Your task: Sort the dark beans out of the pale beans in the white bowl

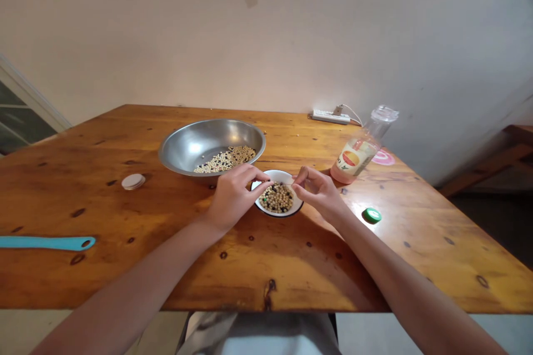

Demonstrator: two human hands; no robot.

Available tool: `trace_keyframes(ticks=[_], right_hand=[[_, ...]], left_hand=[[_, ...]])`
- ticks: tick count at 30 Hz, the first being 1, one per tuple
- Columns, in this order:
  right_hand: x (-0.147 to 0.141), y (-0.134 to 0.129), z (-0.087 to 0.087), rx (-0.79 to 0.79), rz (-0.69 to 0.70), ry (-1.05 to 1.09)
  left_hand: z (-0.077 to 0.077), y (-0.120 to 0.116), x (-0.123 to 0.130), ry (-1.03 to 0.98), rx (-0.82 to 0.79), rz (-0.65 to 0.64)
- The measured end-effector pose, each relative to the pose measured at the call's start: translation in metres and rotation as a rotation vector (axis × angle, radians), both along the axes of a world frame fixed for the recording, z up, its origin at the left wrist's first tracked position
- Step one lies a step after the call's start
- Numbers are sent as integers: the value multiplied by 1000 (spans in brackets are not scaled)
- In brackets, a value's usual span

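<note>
Far left of the fingers, a blue handle [48, 243] lies on the wooden surface [225, 283]; nearer them is a white lid [133, 181]. A wide metal bowl [183, 147], just beyond the left fingers, holds pale and dark beads. The left hand [235, 191] has thumb and fingers closed in a pinch over the near bowl's left rim. Between the two hands sits that small white bowl [297, 203], with more beads [278, 199] below the fingertips. The right hand [317, 189] pinches too, at the right rim; whatever either pinch grips is too small to tell. The beads are probably light, hard and prone to roll, best taken singly across the middle with thumb and fingertip. Right of the fingers are a clear bottle [353, 161] and, closer to the viewer, a green cap [372, 215].
</note>
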State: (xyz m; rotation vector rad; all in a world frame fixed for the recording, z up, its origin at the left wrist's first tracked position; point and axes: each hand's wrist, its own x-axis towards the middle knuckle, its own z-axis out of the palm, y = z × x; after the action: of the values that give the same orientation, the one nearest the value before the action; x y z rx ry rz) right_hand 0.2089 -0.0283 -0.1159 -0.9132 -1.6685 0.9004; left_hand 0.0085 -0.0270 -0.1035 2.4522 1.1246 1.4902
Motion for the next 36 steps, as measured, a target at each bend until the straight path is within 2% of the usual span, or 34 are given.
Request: trace_keyframes(ticks=[7, 16, 23, 29, 32, 36], right_hand=[[-1, -1, 3, 10, -16, -47], [0, 0, 0, -40, -24, -5], [0, 1, -1, -108, -28, 76], [0, 2, -2, -95, -25, 76], [-1, 0, 0, -27, -14, 13], [-3, -2, 3, 85, 36, -110]], left_hand=[[0, -1, 1, -28, -19, -42], [5, 1, 0, -150, -246, -92], [0, 2, 1, -301, -393, -145], [0, 1, 0, -283, -362, -123], [3, -2, 1, -183, -261, -85], [5, -8, 4, -99, -178, -96]])
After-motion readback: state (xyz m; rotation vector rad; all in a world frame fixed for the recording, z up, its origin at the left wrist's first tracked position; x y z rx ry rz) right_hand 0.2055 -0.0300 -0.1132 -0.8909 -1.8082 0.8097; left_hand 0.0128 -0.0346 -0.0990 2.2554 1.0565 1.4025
